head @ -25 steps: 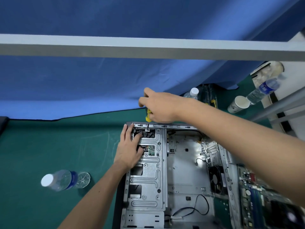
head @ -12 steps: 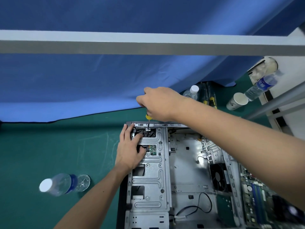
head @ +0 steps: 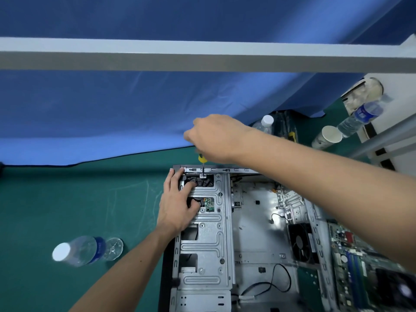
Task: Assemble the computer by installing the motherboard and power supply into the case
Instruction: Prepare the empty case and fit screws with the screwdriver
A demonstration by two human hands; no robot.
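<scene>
Work surface: a green mat (head: 67, 199), backed along its far edge by a blue cloth (head: 112, 104); a grey bar (head: 202, 56) crosses the view above it. The case (head: 254, 221) lies open near the middle of the mat's near edge, its bottom cut off by the frame. The left hand (head: 177, 206) rests on the case's drive bracket (head: 207, 244) at the far left corner of the case, fingers spread and laid flat over the openings, nothing gripped. The right hand (head: 216, 138) is curled round the handle of a screwdriver (head: 202, 164); the handle is almost wholly hidden in the fist, only a yellow end and the shaft showing. The shaft stands upright with its tip on a tab at the far edge of the bracket; whether a screw sits under the tip cannot be made out. The motherboard (head: 355, 262) lies just right of the case toward the mat's near right corner, partly covered by the right forearm and cut off by the frame. The power supply cannot be identified with certainty. A bottle (head: 83, 251) lies on its side near the mat's near left. A second bottle (head: 265, 123) stands at the far edge, partly behind the right wrist. A cup (head: 328, 136) and a third bottle (head: 360, 117) sit toward the far right corner, beside a white stand (head: 400, 109) only partly in view.
</scene>
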